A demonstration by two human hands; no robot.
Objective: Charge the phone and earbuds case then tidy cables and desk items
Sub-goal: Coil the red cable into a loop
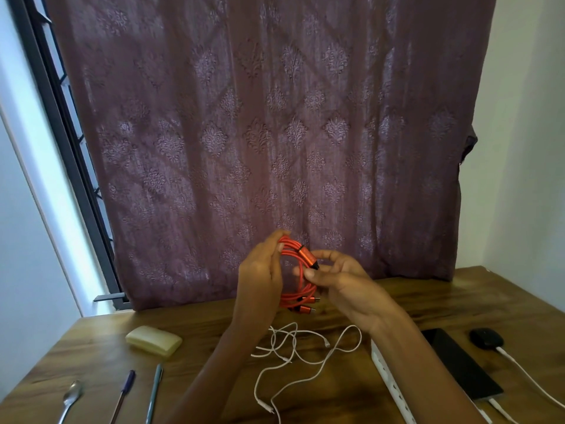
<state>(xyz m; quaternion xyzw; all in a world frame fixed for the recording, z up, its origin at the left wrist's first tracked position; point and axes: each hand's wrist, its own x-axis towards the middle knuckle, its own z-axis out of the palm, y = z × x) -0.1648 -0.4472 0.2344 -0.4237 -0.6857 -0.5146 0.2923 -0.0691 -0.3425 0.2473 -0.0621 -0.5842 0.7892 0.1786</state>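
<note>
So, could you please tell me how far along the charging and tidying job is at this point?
Charging looks done: white leads run into the phone and earbuds case. In hand: the left hand and right hand hold the coiled red cable. Left: the tangled white cable, blue pen, teal pen, spoon and cream case lie loose on the desk.
</note>
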